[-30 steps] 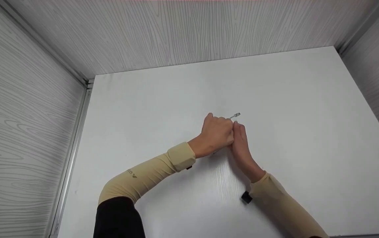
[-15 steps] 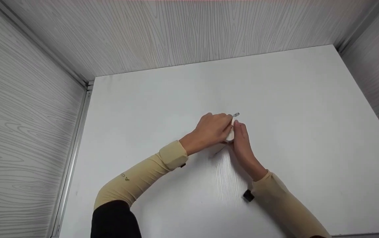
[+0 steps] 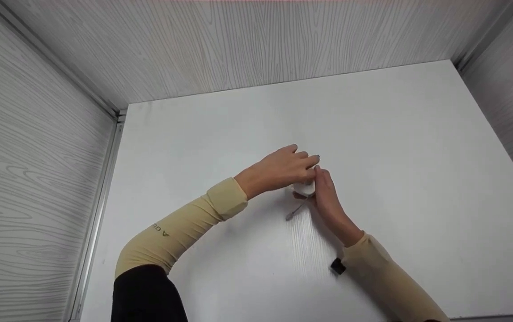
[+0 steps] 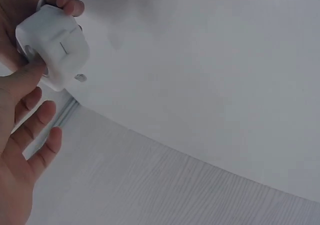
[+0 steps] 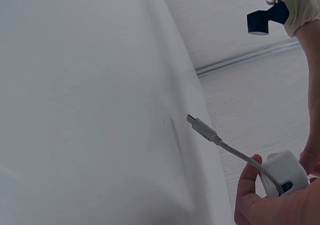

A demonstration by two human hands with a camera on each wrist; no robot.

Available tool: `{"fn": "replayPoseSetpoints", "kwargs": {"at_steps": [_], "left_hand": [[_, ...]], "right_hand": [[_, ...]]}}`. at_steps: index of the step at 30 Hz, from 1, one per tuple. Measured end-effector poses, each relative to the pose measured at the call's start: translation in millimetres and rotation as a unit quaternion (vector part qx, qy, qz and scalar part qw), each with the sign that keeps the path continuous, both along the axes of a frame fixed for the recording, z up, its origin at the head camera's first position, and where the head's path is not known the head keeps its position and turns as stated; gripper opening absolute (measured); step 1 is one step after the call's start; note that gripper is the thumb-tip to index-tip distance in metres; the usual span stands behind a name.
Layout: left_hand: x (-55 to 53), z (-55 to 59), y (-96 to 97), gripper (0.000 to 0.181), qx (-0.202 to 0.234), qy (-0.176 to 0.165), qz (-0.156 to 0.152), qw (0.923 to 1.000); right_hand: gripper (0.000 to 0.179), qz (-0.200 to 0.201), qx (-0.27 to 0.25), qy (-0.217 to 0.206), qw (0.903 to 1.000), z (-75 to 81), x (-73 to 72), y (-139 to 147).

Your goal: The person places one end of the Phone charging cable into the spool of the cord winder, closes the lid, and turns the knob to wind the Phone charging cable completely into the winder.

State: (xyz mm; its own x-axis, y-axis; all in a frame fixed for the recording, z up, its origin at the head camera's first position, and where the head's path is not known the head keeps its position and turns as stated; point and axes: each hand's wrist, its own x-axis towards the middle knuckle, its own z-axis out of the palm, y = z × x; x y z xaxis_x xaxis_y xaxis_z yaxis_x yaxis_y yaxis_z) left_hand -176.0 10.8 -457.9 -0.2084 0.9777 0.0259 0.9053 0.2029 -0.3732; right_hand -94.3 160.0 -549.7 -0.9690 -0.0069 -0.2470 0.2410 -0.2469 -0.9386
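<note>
Both hands meet at a rounded white block (image 3: 304, 188) with a thin grey cable. My right hand (image 3: 329, 199) grips the block from the right, its fingertips round the far side in the left wrist view. My left hand (image 3: 278, 170) works at the block's left side. One digit of it presses into a round recess in the white block (image 4: 52, 45), while several other fingers (image 4: 40, 120) stand loosely bent off it. One cable end carries a USB-C style plug (image 5: 202, 129) that hangs toward the body. A second small end (image 4: 80, 77) shows beside the block.
A white tabletop (image 3: 220, 125) lies beneath the hands. Pale wood-grain panels (image 3: 247, 40) enclose it at the back and both sides. A black wrist camera (image 3: 338, 266) sits under the right sleeve.
My left hand has turned and shifted a little left, from a fist over the block to looser fingers. More of the block and the near plug now show. The right hand stays nearly still.
</note>
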Motion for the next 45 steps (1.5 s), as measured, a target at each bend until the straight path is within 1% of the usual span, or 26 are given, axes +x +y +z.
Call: {"fn": "replayPoseSetpoints", "kwargs": {"at_steps": [2, 4, 6, 8, 10, 11, 14, 16, 18, 20, 24, 27, 31, 34, 40, 43, 45], "left_hand": [[-1.2, 0.5, 1.0, 0.012, -0.011, 0.019, -0.014, 0.9997], [-1.9, 0.2, 1.9, 0.010, -0.017, 0.031, -0.024, 0.9991], [-1.7, -0.9, 2.4, 0.011, -0.021, 0.039, -0.027, 0.9987], [-0.4, -2.8, 2.9, 0.014, -0.022, 0.042, -0.019, 0.9987], [2.6, -5.4, 4.1, 0.011, -0.022, 0.038, -0.003, 0.9990], [4.5, -7.1, 5.2, 0.012, -0.019, 0.030, 0.010, 0.9993], [11.5, -12.7, 9.3, 0.031, -0.004, 0.001, 0.061, 0.9981], [16.3, -16.9, 12.2, 0.040, 0.011, -0.016, 0.094, 0.9954], [20.6, -21.0, 14.7, 0.036, 0.031, -0.027, 0.124, 0.9915], [24.5, -24.6, 16.5, 0.029, 0.050, -0.030, 0.144, 0.9878], [31.7, -29.6, 19.8, 0.023, 0.088, -0.030, 0.166, 0.9817], [36.9, -31.6, 23.7, 0.021, 0.099, -0.024, 0.181, 0.9782], [42.7, -33.5, 28.9, 0.021, 0.097, -0.013, 0.205, 0.9739], [46.1, -34.4, 31.8, 0.022, 0.094, -0.007, 0.221, 0.9709], [49.8, -35.0, 37.0, 0.022, 0.079, -0.003, 0.248, 0.9657], [49.4, -35.1, 38.2, 0.022, 0.072, -0.013, 0.253, 0.9647], [47.7, -34.3, 37.5, 0.022, 0.076, -0.024, 0.254, 0.9640]], "right_hand": [[0.051, -0.003, 0.001, -0.005, 1.0000, -1.3, 0.3, -0.5], [0.052, -0.005, 0.005, -0.011, 0.9999, -2.4, 0.7, -1.1], [0.052, -0.008, 0.006, -0.015, 0.9998, -2.3, 1.4, -2.1], [0.051, -0.012, 0.001, -0.013, 0.9998, -2.0, 1.2, -3.5], [0.051, -0.016, 0.008, -0.009, 0.9998, -1.2, 0.5, -4.5], [0.052, -0.019, 0.023, -0.008, 0.9995, -0.6, 0.4, -4.7], [0.054, -0.028, 0.092, -0.010, 0.9953, 0.2, 0.0, -4.6], [0.055, -0.030, 0.145, -0.014, 0.9889, 0.2, 0.7, -3.8], [0.056, -0.035, 0.168, -0.013, 0.9851, -0.2, 1.4, -3.2], [0.054, -0.038, 0.168, -0.012, 0.9850, -1.3, 1.6, -3.1], [0.051, -0.049, 0.148, -0.008, 0.9878, -2.3, 1.7, -3.5], [0.050, -0.063, 0.144, -0.009, 0.9875, -2.2, 1.5, -4.0], [0.049, -0.079, 0.137, -0.016, 0.9873, -2.6, 0.6, -4.7], [0.048, -0.080, 0.117, -0.015, 0.9898, -3.6, -0.2, -5.2], [0.046, -0.077, 0.102, -0.012, 0.9917, -3.5, 0.6, -5.3], [0.050, -0.070, 0.121, -0.013, 0.9902, -4.5, 0.7, -4.4], [0.054, -0.064, 0.146, -0.014, 0.9872, -5.2, 1.2, -2.9]]}}
